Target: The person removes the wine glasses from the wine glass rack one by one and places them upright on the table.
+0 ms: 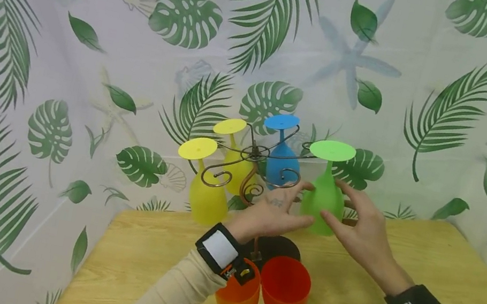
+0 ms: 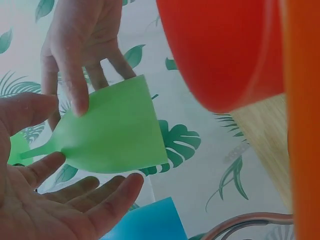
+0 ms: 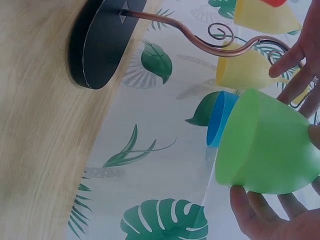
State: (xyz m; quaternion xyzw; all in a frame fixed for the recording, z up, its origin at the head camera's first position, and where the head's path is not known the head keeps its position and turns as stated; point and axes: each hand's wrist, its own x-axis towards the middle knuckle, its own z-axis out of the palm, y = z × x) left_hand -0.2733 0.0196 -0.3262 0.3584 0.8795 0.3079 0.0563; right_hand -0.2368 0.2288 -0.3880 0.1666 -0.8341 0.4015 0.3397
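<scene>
A green plastic goblet [image 1: 324, 199] hangs upside down by its foot at the right of a wire rack [image 1: 254, 153]. Around the right side of its bowl, my right hand [image 1: 369, 229] holds it, thumb in front and fingers behind. My left hand [image 1: 269, 213] is at the goblet's left, fingers spread and loosely extended; in the left wrist view one fingertip is by the base of the bowl. Also upside down on the rack are a blue goblet [image 1: 282, 161] and two yellow goblets, one in front [image 1: 208, 197] and one behind [image 1: 232, 163].
An orange goblet [image 1: 239, 300] and a red goblet [image 1: 285, 290] stand upright near the front of the wooden table [image 1: 132, 257]. The rack's round black base [image 1: 282, 248] sits behind them. A leaf-patterned cloth [image 1: 92, 65] covers the wall behind.
</scene>
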